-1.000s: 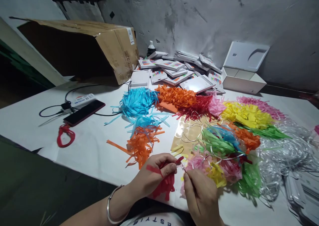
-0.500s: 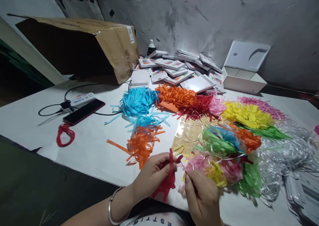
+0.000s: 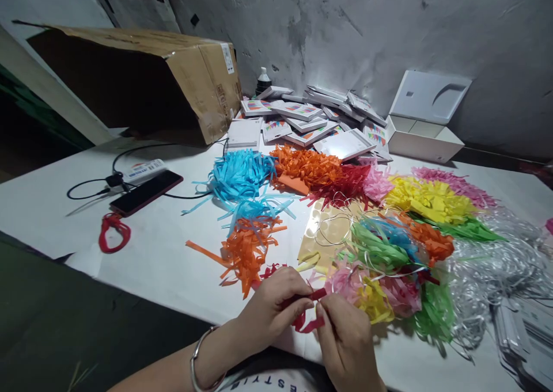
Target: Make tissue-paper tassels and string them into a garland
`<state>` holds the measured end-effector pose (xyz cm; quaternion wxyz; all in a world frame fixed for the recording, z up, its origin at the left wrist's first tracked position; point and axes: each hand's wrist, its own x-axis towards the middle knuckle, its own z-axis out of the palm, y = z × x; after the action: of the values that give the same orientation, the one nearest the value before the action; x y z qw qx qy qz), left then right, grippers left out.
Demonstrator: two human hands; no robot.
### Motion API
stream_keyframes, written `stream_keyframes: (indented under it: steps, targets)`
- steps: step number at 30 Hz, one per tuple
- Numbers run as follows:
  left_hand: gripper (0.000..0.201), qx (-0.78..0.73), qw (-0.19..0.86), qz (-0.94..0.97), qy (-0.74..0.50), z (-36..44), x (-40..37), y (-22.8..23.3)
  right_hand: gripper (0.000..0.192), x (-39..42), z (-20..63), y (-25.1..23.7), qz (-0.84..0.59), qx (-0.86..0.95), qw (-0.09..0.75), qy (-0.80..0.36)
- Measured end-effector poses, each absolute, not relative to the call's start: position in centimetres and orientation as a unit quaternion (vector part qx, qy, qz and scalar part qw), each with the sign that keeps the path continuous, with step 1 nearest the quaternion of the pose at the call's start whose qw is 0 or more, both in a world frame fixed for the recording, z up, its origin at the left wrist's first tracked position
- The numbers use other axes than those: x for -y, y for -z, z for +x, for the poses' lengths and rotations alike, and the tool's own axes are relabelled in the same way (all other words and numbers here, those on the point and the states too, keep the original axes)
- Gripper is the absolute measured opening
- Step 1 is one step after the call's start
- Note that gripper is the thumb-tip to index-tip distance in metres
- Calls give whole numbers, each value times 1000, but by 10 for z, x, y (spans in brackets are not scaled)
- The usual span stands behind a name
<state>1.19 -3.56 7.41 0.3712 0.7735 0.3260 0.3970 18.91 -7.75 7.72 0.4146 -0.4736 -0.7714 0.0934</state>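
Note:
My left hand (image 3: 270, 308), with a metal bangle on the wrist, is closed around a red paper tassel (image 3: 311, 323) at the table's near edge. My right hand (image 3: 345, 337) meets it fingertip to fingertip and pinches the same red tassel from the right. Red strips stick out below and behind the fingers. Just beyond the hands lie an orange tassel (image 3: 246, 248) and a strung cluster of pink, yellow and green tassels (image 3: 380, 277).
Blue (image 3: 239, 176), orange, red, pink and yellow tassel piles spread across the white table (image 3: 164, 254). Silver strips (image 3: 496, 265) lie at right. Behind stand stacked white packets (image 3: 311, 121), an open white box (image 3: 425, 124) and a cardboard box (image 3: 142, 81). A phone (image 3: 146, 192) and red cord (image 3: 113, 231) lie left.
My hands have come together; the right hand moved up to the left hand's fingertips. The red tassel, hanging loose below the left hand before, is now bunched between both hands.

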Motion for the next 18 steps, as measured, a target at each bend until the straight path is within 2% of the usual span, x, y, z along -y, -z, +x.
stream_keyframes:
  steps: [5,8,10,11,15,18]
  targets:
    - [13,-321,346,788,-395,10,34,-74,28,76,189,-78,-508,721,417,-219]
    - [15,-305,296,806,-413,8,32,-72,33,74,189,-76,-500,681,423,-327]
    - [19,-292,250,821,-423,8,32,-71,30,74,188,-71,-513,635,437,-377]
    - [20,-287,229,828,-424,8,32,-71,28,74,187,-68,-526,608,444,-395]
    - [13,-279,192,842,-419,11,33,-71,40,76,185,-57,-535,550,441,-467]
    - [10,-291,189,842,-413,12,33,-69,31,74,183,-53,-507,598,433,-446]
